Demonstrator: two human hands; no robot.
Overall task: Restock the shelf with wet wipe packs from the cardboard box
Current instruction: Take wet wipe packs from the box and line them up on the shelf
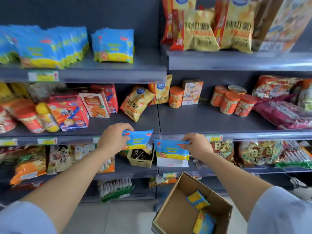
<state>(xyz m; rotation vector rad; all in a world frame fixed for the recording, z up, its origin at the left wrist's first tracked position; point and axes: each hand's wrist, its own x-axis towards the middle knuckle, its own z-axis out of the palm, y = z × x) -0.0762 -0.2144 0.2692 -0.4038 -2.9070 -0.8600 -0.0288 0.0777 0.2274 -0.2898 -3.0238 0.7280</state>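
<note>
Dark grey store shelving [104, 74] fills the view, pale floor tile at the bottom. Far up-left of the left hand, blue-yellow stocked wipe packs [42, 48] stand in rows on the top shelf, with a shorter row [113, 45] straight above that hand. Red snack boxes [67, 112] sit just up-left of it. Left hand [113, 137] is raised in front of the middle shelf edge, fingers curled over the top-left end of a first wipe pack [139, 138], which is tilted. A beige basket [141, 160] sits just under that pack. Right hand [197, 146] pinches the top right corner of a second wipe pack [170, 150], which hangs between the two hands, near the first; contact unclear. Orange-lidded jars [233, 102] stand above the right hand. The cardboard box [177, 210] is open below the right hand, with spare wipe packs [198, 200] lying along its right side.
</note>
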